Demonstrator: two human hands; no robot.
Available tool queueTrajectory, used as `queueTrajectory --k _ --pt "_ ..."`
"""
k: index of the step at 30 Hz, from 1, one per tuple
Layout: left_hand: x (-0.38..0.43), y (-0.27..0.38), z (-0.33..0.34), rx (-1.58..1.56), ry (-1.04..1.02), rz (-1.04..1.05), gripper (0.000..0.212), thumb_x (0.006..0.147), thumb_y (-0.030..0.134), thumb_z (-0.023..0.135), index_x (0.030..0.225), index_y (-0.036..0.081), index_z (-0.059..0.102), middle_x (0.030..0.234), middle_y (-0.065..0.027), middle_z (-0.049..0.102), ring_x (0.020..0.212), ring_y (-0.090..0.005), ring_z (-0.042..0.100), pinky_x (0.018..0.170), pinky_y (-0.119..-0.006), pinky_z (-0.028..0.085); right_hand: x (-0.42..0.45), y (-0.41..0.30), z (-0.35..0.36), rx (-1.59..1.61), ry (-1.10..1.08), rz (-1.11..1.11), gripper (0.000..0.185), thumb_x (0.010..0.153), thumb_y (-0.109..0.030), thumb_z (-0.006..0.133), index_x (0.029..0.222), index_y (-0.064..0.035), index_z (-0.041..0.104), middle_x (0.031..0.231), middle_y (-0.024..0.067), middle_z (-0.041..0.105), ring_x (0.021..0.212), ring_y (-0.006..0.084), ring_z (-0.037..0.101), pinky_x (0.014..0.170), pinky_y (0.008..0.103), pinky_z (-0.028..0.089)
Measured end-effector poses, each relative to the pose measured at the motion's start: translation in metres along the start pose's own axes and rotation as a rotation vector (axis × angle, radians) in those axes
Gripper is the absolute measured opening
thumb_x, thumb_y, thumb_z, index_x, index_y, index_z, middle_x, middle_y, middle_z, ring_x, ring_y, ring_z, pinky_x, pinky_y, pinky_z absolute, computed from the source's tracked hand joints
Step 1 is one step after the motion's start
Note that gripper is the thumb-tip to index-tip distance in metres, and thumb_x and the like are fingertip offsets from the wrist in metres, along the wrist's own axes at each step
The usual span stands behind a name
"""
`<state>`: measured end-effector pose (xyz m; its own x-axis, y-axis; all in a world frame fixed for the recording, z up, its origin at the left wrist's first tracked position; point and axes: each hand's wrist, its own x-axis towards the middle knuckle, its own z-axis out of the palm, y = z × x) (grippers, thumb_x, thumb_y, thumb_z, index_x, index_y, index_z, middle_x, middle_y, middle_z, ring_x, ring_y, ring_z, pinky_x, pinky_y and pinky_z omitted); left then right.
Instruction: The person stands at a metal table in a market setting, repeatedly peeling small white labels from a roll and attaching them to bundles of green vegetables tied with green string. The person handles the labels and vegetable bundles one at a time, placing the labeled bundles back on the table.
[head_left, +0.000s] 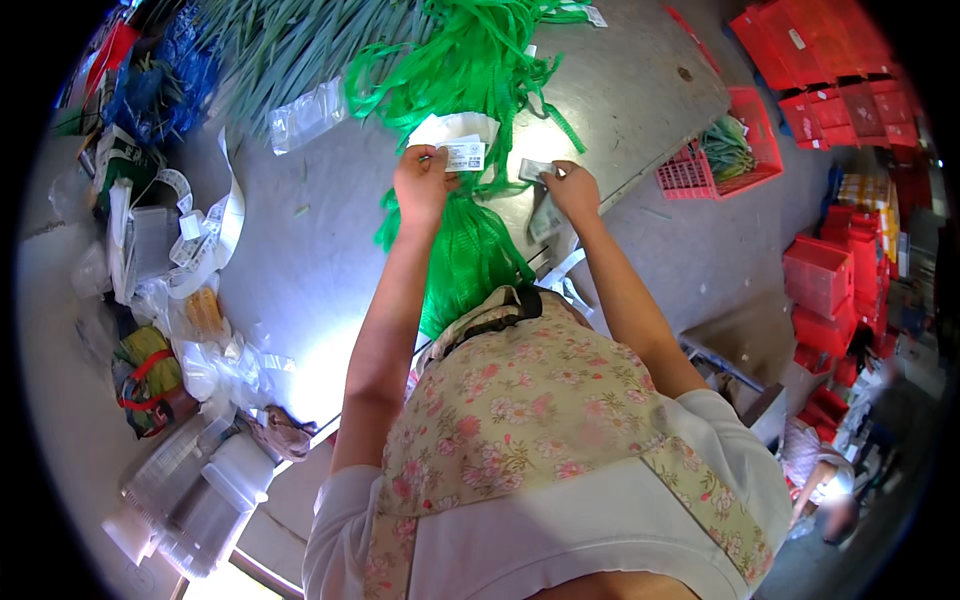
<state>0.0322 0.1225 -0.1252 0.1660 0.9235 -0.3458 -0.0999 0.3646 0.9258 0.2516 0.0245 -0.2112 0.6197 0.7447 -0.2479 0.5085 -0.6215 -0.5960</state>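
Note:
In the upper middle, my left hand (421, 180) pinches a white printed label (465, 156), with more white paper (480, 127) fanned just behind it. My right hand (574, 191) grips a small pale strip (534, 169) between thumb and fingers, to the right of the label and apart from it. A translucent greenish piece (547, 219) hangs below the strip. Green mesh netting (472, 251) lies under and behind my hands and runs down to the floral apron (525, 420). Long green stalks, seemingly leeks or scallions (300, 52), are heaped beyond on the grey table (277, 210).
Label strips (225, 225), plastic bags (217, 367) and clear plastic containers (187, 480) crowd the left side. A clear packet (306, 116) lies by the stalks. On the right stand a red crate (757, 169) holding greens and stacked red bins (821, 277). Another person (814, 465) is at the lower right.

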Motion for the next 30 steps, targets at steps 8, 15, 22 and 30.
queueTrajectory --k 8,15,22,30 --pt "-0.003 -0.007 0.006 -0.037 -0.063 0.058 0.010 0.090 0.012 0.056 0.092 0.004 0.049 0.071 -0.0019 0.054 0.057 -0.0084 0.050 0.049 -0.024 0.042 -0.018 -0.015 -0.034 -0.416 -0.001 -0.221 0.047 0.070 -0.034 0.070 0.113 -0.0175 0.060 0.106 0.0208 0.061 0.078 0.0327 0.064 0.067 0.0400 0.051" --pt "0.002 -0.026 0.004 -0.044 -0.054 0.054 0.007 0.090 0.009 0.055 0.092 0.005 0.049 0.067 0.0023 0.050 0.054 -0.0046 0.041 0.046 -0.022 0.032 -0.035 -0.058 -0.058 -0.349 0.181 -0.134 0.092 0.075 -0.029 0.069 0.145 -0.0102 0.012 0.122 0.0225 0.053 0.088 0.0348 0.064 0.072 0.0413 0.051" --pt "-0.012 -0.010 0.011 0.054 -0.232 0.212 0.008 0.088 0.006 0.057 0.092 0.003 0.051 0.073 -0.0001 0.053 0.065 -0.0057 0.048 0.056 -0.021 0.037 -0.038 -0.102 -0.055 0.578 -0.495 -0.201 0.023 0.084 -0.020 0.064 0.092 0.0010 0.067 0.083 0.0048 0.068 0.077 0.0104 0.060 0.070 0.0234 0.045" --pt "-0.068 0.039 0.002 1.064 -0.023 0.990 0.027 0.069 0.021 0.074 0.090 0.010 0.062 0.084 -0.0050 0.062 0.084 -0.0250 0.058 0.066 -0.036 0.041 -0.059 -0.108 -0.053 0.805 -0.524 -0.008 0.019 0.080 -0.014 0.065 0.088 0.0024 0.068 0.080 0.0056 0.067 0.072 0.0104 0.060 0.071 0.0237 0.046"
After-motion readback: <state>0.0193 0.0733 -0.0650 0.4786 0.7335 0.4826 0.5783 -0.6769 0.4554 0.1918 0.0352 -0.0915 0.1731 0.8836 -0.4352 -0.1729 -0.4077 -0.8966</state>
